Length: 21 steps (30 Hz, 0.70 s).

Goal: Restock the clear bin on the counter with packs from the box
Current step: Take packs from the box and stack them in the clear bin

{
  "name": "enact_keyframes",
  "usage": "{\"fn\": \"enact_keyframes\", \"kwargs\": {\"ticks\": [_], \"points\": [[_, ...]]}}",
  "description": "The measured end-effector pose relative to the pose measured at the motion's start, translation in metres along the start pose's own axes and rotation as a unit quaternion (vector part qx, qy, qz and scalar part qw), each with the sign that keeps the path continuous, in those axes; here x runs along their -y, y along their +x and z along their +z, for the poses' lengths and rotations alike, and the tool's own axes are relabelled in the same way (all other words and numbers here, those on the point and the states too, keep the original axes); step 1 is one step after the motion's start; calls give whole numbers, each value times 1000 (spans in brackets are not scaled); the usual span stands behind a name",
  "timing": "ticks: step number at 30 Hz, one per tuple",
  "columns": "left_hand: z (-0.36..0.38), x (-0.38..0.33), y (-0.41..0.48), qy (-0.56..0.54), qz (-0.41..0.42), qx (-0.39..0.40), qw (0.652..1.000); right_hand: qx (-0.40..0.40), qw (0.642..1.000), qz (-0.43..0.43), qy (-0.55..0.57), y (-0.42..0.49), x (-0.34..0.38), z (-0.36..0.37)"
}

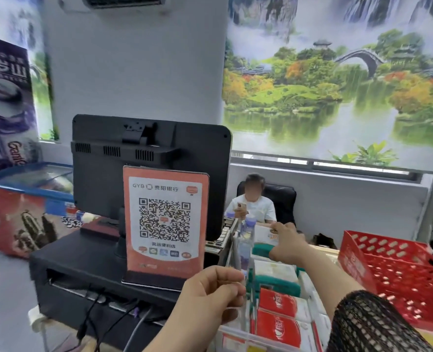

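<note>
Plastics, film and mesh
Near right, the clear bin (238, 332) is smooth glossy plastic, its packs (277, 304) wrapped in shiny film; the red crate (398, 270) is perforated plastic, the monitor (149, 148) matt black, the sleeve (370, 323) open mesh cloth.

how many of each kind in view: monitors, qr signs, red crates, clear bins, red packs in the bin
monitor: 1
qr sign: 1
red crate: 1
clear bin: 1
red packs: 2
total: 6
</note>
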<state>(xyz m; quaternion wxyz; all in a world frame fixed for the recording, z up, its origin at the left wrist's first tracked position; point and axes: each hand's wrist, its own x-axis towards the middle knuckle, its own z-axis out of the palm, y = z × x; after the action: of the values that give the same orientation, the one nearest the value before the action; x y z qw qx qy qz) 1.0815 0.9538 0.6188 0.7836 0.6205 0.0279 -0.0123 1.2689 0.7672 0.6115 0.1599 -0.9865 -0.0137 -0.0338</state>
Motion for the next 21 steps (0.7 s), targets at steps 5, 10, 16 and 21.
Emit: {"fn": "enact_keyframes", "kwargs": {"ticks": [5,10,16,21], "points": [[-8,5,0,18,-6,-9,1000,32,999,18,9,32,-5,24],[-17,9,4,30,-12,-10,999,50,994,9,-93,51,-8,36],[-19,14,12,21,-14,-19,1000,61,990,-9,-128,52,-7,39],[-19,18,17,14,-24,-11,1000,50,997,20,-59,50,-12,45]]}}
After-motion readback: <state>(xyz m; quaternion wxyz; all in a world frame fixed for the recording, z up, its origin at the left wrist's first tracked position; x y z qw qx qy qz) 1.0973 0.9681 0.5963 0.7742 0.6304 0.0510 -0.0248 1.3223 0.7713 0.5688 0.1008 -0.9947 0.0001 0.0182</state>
